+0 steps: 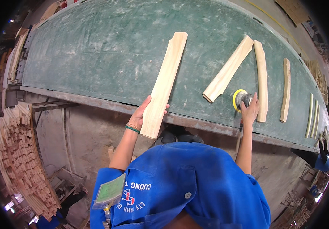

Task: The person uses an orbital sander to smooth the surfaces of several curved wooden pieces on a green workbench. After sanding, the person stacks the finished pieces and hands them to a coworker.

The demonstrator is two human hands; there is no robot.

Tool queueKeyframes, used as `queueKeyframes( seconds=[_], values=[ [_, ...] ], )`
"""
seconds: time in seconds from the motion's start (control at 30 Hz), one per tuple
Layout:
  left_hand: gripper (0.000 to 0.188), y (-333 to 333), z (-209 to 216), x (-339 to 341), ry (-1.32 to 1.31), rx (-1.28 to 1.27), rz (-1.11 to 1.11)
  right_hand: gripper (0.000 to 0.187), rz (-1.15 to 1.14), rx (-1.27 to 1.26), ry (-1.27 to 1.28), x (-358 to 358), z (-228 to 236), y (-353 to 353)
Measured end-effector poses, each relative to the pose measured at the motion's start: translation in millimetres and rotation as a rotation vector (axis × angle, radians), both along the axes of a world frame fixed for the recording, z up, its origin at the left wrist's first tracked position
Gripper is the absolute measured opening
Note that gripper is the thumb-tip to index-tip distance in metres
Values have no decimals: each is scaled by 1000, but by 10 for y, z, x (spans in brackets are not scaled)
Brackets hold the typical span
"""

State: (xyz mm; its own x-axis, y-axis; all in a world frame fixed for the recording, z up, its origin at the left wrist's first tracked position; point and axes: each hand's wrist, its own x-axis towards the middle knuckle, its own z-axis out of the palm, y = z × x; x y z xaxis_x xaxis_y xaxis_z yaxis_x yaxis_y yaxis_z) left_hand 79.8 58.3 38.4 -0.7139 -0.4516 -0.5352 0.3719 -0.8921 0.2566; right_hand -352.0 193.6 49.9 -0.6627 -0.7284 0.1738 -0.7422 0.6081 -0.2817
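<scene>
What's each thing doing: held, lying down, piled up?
Green-topped table, scuffed with pale marks.
Long pale wooden board, in the left hand, lower end past the table edge.
Round black sander, in the right hand, yellow pad facing sideways.
Wide pale wooden piece, lying slanted on the table.
Long curved wooden piece, lying beside it.
Short narrow wooden piece, lying apart.
Pale wooden sticks at left, piled up.

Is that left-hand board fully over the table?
Partly out: the board, in the left hand, has its lower end past the green table.

Four larger wooden pieces [165, 84], one sander [244, 100]
</scene>
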Motion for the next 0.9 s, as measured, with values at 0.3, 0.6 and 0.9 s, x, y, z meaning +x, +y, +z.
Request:
queueKeyframes(
  seconds=[0.3, 0.6, 0.9],
  values=[
    [40, 134, -220, 273, -113, 93, 245, 74, 320, -72, -276, 717, -450, -670],
    [55, -2, -487, -83, -360, -594, 399, 122, 76, 396, -108, 853, -873, -1347],
    [49, -392, -673, -205, -594, -847, 323, 103, -39, 145, -574, 945, -490, -1369]
  ],
)
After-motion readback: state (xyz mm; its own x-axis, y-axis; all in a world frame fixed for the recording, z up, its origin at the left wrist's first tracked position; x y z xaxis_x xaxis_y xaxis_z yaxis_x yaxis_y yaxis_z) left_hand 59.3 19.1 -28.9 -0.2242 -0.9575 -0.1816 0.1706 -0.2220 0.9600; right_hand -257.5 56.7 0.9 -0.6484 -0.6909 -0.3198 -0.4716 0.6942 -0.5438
